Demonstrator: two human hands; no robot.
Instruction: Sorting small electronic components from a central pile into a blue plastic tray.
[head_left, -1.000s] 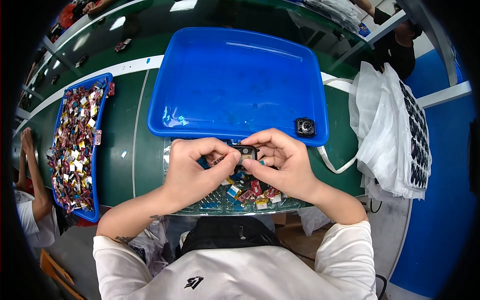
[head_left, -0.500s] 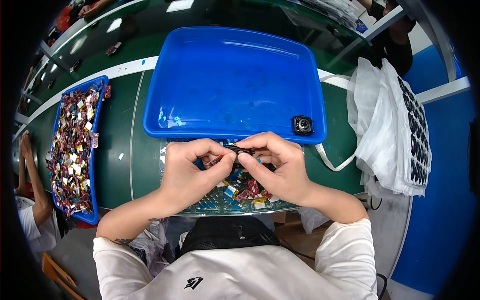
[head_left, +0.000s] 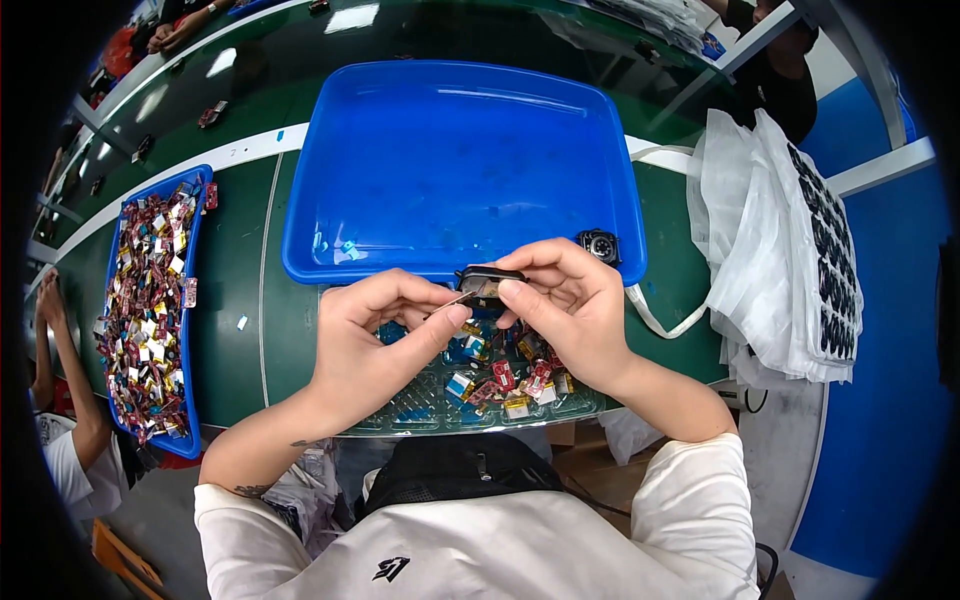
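Observation:
In front of my body, my right hand [head_left: 575, 318] pinches a small black casing [head_left: 484, 277] between thumb and fingers, its hollow side tilted toward me. My left hand [head_left: 375, 335] is closed on a thin circuit board [head_left: 450, 302], seen almost edge-on, whose tip reaches to the casing. Whether the two are joined is too small to tell. Below both hands lies a clear plastic tray [head_left: 408, 392] holding red circuit boards [head_left: 503, 375] and silver-and-yellow battery cells [head_left: 459, 386].
A large blue tub [head_left: 450, 170] stands just beyond my hands, a black square device [head_left: 599, 246] in its near right corner. Leftward, a long blue bin [head_left: 180, 446] is heaped with boards. White sheets [head_left: 735, 220] holding black pieces are stacked at right. Other people sit around the bench.
The casing has been turned so its hollow side shows, and my right hand has lifted slightly. The board in my left hand has swung from flat to nearly edge-on.

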